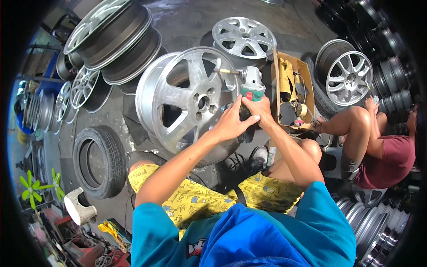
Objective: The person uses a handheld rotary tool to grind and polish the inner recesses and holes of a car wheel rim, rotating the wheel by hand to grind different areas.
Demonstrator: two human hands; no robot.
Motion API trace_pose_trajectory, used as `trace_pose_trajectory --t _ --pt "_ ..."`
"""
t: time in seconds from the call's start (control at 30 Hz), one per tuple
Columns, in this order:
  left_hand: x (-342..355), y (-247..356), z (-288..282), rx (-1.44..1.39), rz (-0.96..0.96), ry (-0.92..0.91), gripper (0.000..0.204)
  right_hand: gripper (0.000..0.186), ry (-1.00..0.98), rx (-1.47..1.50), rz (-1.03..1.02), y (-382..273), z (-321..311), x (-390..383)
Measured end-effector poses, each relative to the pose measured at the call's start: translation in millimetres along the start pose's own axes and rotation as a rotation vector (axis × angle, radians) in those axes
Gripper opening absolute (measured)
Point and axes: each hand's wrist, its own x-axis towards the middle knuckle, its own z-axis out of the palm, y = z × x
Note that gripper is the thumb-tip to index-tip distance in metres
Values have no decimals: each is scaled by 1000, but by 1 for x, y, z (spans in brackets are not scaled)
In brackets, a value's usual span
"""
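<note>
A green and silver angle grinder is held in front of me, with a thin spindle reaching left from its metal head across the rim of an alloy wheel. My right hand wraps the green body from the right. From the left, my left hand presses its fingers to the same body, its thumb stretched out toward the right wrist. The large silver wheel stands upright, tilted back, just left of the tool. Whether the spindle tip touches the metal I cannot tell. The grinder's lower end is hidden behind my hands.
A cardboard box with yellow tools stands right of the grinder. Another person crouches at the right near a wheel. A bare tire and stacked rims are at left; another wheel lies beyond.
</note>
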Motion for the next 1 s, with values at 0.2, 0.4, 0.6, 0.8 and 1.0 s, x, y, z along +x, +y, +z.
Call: trace_pose_trajectory --t 0.2,0.4,0.6,0.8,1.0 --pt "-8 -2 6 19 -62 -10 114 50 -24 -121 16 -2 -1 -7" --pt "-11 0 2 -39 -39 6 113 51 -50 -86 -13 0 1 -4" --pt "-7 4 0 -24 -123 -11 113 53 -7 -111 9 6 5 2" --pt "-12 -1 3 -41 -49 61 114 52 -9 -133 -35 -6 5 -5" --pt "-4 -5 6 -18 -99 31 111 54 10 -107 17 16 7 7"
